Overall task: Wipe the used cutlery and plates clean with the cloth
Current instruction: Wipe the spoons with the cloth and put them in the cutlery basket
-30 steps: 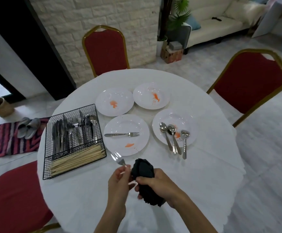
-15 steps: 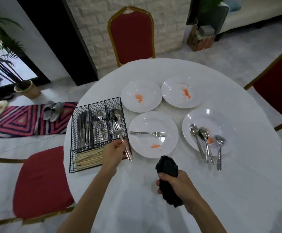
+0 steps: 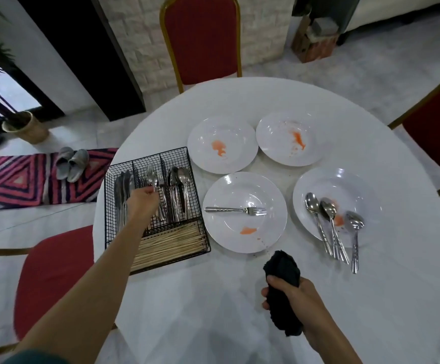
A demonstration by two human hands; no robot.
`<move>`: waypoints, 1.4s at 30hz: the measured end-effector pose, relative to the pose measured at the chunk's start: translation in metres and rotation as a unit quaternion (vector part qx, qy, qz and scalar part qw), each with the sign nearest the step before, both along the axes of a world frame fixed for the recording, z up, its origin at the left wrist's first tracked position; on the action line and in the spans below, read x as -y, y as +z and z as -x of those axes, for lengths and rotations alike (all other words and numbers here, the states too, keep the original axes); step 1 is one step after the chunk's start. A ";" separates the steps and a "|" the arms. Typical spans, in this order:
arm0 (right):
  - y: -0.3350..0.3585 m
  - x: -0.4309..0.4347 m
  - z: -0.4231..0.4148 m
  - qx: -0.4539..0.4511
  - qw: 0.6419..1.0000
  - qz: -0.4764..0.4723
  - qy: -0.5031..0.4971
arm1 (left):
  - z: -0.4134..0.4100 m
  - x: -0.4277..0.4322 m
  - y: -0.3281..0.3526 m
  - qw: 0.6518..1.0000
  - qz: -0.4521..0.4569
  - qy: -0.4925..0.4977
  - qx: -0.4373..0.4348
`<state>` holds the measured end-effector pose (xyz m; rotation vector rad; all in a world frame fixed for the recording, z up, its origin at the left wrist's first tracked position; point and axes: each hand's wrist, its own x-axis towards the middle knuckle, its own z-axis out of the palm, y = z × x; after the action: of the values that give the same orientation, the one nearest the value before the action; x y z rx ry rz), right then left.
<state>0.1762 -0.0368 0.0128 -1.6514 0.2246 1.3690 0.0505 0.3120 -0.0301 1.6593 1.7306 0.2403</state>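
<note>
My right hand [image 3: 296, 298] grips a bunched black cloth [image 3: 283, 269] above the table's near side. My left hand [image 3: 141, 200] reaches into the black wire cutlery basket [image 3: 199, 232], fingers pinched on a fork [image 3: 151, 177] lying in the middle fork compartment. Four white plates carry orange smears: a near-centre plate [image 3: 242, 232] with a fork [image 3: 236, 210] across it, a right plate [image 3: 355, 185] with three spoons [image 3: 330, 222], a far-left plate [image 3: 203, 143] and a far-right plate [image 3: 274, 137].
The basket also holds knives [image 3: 120, 190], spoons [image 3: 179, 187] and a row of chopsticks [image 3: 171, 243]. Red chairs stand at the far side [image 3: 203, 38], the right [image 3: 434, 135] and the near left [image 3: 48, 269] of the round white table [image 3: 371, 298].
My left hand carried the wiped fork from beside the cloth leftward into the basket's fork compartment. My right hand kept the cloth and stayed near the table's front.
</note>
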 end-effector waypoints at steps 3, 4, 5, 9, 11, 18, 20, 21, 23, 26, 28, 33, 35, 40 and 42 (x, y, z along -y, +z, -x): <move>-0.001 -0.002 0.000 -0.003 1.000 -0.002 0.010 | 0.001 0.004 -0.002 0.998 -0.012 -0.055 -0.032; -0.001 -0.004 0.000 -0.002 1.000 -0.006 0.012 | -0.001 0.007 -0.003 0.997 -0.031 -0.066 -0.038; 0.000 -0.005 0.001 0.001 1.000 -0.012 0.012 | -0.004 0.011 -0.006 0.994 -0.061 -0.079 -0.044; 0.002 -0.008 0.000 0.014 0.999 -0.044 -0.019 | -0.036 0.055 -0.018 0.963 -0.151 -0.223 -0.020; 0.006 -0.006 -0.001 0.009 0.998 -0.056 -0.035 | -0.060 0.085 -0.019 0.938 -0.140 -0.317 -0.015; 0.022 0.024 -0.010 0.042 0.994 -0.093 -0.041 | -0.090 0.127 -0.040 0.871 -0.127 -0.432 -0.197; 0.025 0.039 -0.011 0.073 0.993 -0.089 -0.006 | -0.088 0.138 -0.031 0.882 -0.118 -0.420 -0.179; 0.025 0.047 -0.011 0.085 0.992 -0.089 0.004 | -0.085 0.145 -0.025 0.898 -0.102 -0.400 -0.149; 0.025 0.059 -0.013 0.095 0.991 -0.094 0.003 | -0.075 0.162 -0.011 0.930 -0.057 -0.357 -0.067; 0.023 0.073 -0.019 0.091 0.989 -0.116 -0.033 | -0.062 0.208 0.018 0.944 0.027 -0.329 0.023; 0.023 0.077 -0.022 0.086 0.986 -0.137 -0.044 | -0.056 0.242 0.033 0.947 0.084 -0.299 0.084; 0.011 0.068 -0.027 0.101 0.975 -0.183 -0.081 | -0.049 0.323 0.051 0.926 0.124 -0.318 0.162; 0.005 0.061 -0.024 0.106 0.968 -0.156 -0.164 | -0.048 0.352 0.049 0.922 0.133 -0.322 0.171; 0.003 0.075 -0.044 0.056 0.952 -0.151 -0.259 | -0.045 0.370 0.062 0.925 0.110 -0.319 0.172; 0.001 0.087 -0.064 0.052 0.928 -0.155 -0.335 | -0.040 0.371 0.069 0.921 0.123 -0.327 0.173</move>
<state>0.2404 -0.1238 0.0137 -1.2115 0.4394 0.7459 0.0900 -0.0591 0.0389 1.7751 0.8421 -0.0053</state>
